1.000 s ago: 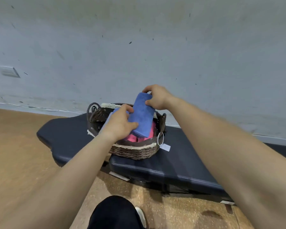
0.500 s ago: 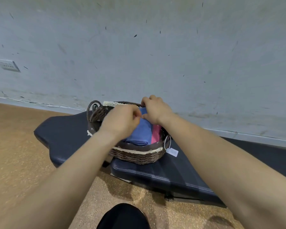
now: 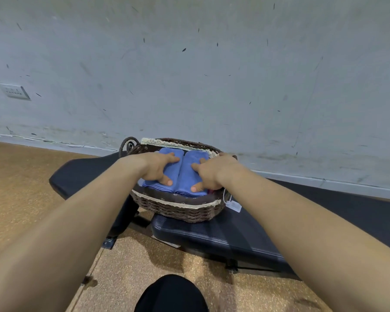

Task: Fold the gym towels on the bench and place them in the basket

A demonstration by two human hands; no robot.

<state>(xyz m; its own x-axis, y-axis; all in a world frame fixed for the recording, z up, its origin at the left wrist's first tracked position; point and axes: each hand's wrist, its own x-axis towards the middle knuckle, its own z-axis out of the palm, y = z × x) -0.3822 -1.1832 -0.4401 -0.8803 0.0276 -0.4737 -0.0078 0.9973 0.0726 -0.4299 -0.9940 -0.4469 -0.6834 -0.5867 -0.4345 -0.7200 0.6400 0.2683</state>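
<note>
A dark wicker basket (image 3: pixel 180 211) with a lace-trimmed rim stands on the black padded bench (image 3: pixel 230 235). Two folded blue towels lie side by side inside it. My left hand (image 3: pixel 155 168) presses flat on the left blue towel (image 3: pixel 171 171), fingers spread. My right hand (image 3: pixel 208 174) presses on the right blue towel (image 3: pixel 188 179) in the same way. A sliver of pink towel (image 3: pixel 209 191) shows under my right hand, mostly hidden.
A white price tag (image 3: pixel 233 206) hangs from the basket's right handle ring. The grey wall (image 3: pixel 189 75) rises just behind the bench, with a socket plate (image 3: pixel 14 91) at left. Cork-coloured floor (image 3: pixel 20 188) spreads in front. A dark knee (image 3: pixel 171 293) shows at the bottom.
The blue towel held above the basket a second ago now lies inside it beside the other blue one. Both hands have gone from gripping it to pressing flat on the towels.
</note>
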